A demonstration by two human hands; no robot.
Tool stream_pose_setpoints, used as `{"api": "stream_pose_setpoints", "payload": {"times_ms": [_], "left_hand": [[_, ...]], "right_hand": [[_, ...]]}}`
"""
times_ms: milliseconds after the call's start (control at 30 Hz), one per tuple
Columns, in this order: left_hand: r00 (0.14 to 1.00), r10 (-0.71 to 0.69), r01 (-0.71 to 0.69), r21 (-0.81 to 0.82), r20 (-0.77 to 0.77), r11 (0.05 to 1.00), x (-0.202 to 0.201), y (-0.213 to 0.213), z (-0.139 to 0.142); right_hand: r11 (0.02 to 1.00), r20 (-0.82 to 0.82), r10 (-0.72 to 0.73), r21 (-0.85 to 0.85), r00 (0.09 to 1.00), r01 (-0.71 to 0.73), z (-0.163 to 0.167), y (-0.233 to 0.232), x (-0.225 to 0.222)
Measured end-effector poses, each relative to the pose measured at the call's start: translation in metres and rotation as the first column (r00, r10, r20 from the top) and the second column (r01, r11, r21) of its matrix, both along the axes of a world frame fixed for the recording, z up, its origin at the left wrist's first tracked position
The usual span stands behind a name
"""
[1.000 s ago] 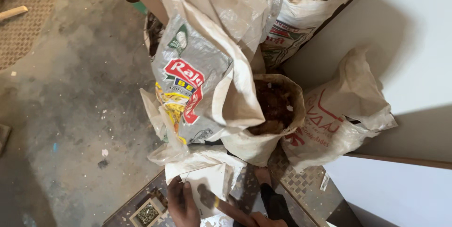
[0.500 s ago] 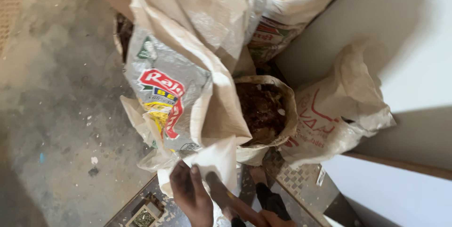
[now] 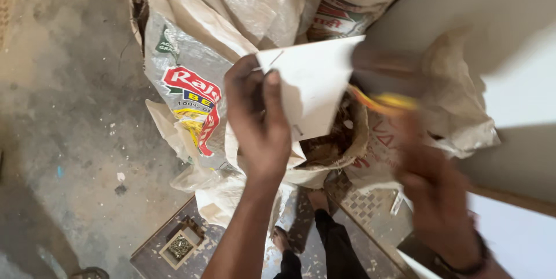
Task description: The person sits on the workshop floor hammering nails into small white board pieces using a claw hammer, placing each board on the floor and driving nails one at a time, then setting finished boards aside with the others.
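Left hand (image 3: 258,120) fingers grip white board (image 3: 310,85) above open sack (image 3: 333,140); right hand (image 3: 440,198), blurred, grip unclear; board not yet released.

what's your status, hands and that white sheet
Left hand grips the white sheet above the open sack. Right hand blurred, grip unclear. Nothing blocking.

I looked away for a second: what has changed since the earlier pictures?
The left hand has lifted the white sheet from low in view up over the open sack. The right hand has come up, blurred, holding a yellow-handled tool. The printed sacks stayed put.
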State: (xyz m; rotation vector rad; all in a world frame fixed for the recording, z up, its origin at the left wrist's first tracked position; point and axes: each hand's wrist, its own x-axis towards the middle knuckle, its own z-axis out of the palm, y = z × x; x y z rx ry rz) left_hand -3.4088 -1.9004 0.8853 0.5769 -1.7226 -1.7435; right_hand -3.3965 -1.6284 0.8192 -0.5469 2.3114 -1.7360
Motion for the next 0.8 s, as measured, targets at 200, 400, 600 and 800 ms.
{"api": "stream_pose_setpoints", "payload": {"times_ms": [200, 400, 600, 800], "left_hand": [[0.998, -0.033, 0.043, -0.220, 0.048, 0.974, -0.040, 0.015, 0.023], [0.986, -0.151, 0.134, -0.194, -0.076, 0.972, -0.063, 0.010, 0.016], [0.990, -0.126, 0.114, -0.179, -0.059, 0.977, -0.063, 0.003, 0.013], [0.997, -0.056, 0.067, -0.225, 0.053, 0.972, -0.059, -0.004, 0.016]], "right_hand": [[0.945, -0.020, -0.012, 0.325, 1.000, 0.017, 0.026, 0.019, -0.036], [0.900, 0.029, -0.031, 0.437, 0.999, 0.015, 0.037, 0.027, -0.059], [0.952, -0.035, -0.019, 0.305, 0.999, 0.029, 0.033, 0.023, -0.064], [0.757, 0.253, -0.044, 0.639, 0.966, -0.133, 0.021, 0.022, -0.076]]}}
